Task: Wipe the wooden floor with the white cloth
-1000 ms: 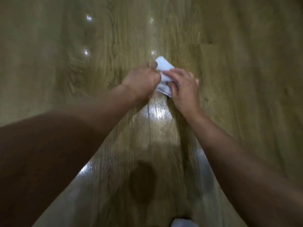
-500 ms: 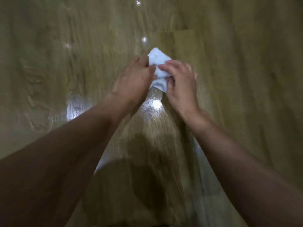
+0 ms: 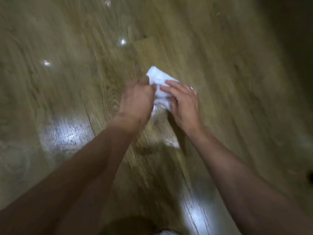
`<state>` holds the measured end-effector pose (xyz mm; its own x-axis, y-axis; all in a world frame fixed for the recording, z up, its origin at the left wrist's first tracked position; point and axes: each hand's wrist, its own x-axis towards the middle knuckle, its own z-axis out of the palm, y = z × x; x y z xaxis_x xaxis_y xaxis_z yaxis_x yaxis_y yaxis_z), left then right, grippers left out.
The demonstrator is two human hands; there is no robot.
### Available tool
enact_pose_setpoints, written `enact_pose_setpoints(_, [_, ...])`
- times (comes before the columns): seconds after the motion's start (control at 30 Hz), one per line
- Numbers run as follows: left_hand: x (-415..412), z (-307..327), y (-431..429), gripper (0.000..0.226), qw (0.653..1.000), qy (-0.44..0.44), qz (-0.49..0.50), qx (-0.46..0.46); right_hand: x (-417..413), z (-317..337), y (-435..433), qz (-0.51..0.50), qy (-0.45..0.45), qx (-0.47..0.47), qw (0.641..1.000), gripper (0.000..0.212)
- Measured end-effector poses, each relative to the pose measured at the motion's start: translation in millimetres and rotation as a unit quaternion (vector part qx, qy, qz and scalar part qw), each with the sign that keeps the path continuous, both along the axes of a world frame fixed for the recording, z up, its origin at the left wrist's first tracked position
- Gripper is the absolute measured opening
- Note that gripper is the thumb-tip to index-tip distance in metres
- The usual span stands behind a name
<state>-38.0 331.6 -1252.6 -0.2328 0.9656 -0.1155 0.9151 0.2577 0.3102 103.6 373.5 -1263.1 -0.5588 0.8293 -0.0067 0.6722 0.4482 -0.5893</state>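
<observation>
Both hands together above wooden floor (image 3: 237, 68), left hand (image 3: 135, 102) and right hand (image 3: 183, 106) gripping white cloth (image 3: 160, 85), frame motion-blurred

We see a dim, yellowish scene, heavily motion-blurred: the grain of the wooden floor (image 3: 220, 48) smears into curved streaks. White glare patches (image 3: 66, 133) and small bright specks (image 3: 122, 41) shine on its glossy boards. The right edge falls into darkness, and the white cloth (image 3: 159, 78) looks washed out

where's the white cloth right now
In the head view the white cloth is just above centre, held between the left hand on its left and the right hand on its right, with the wooden floor behind it.
</observation>
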Motion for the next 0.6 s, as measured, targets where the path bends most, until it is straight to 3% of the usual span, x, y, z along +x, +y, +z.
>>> enact_pose_setpoints(0.13, [39,-3,-6,0.025,0.996,-0.063,-0.056,0.018,54,3,22,0.036,-0.014,0.018,0.999,0.039])
enact_pose_setpoints(0.3, [38,-10,72,0.024,0.997,-0.061,0.026,-0.035,29,0,62,-0.102,0.058,-0.047,0.992,0.037])
enact_pose_setpoints(0.37, [38,-9,68,0.025,0.998,-0.054,0.010,-0.033,34,1,50,-0.098,0.046,-0.049,0.993,0.037])
enact_pose_setpoints(0.5, [77,-6,28,0.035,0.993,-0.066,-0.091,0.033,93,4,39,-0.066,0.015,-0.026,0.997,0.033])
enact_pose_setpoints(0.6, [106,-20,68,0.030,0.992,-0.096,-0.060,0.064,100,0,68,-0.145,0.022,-0.037,0.989,0.034])
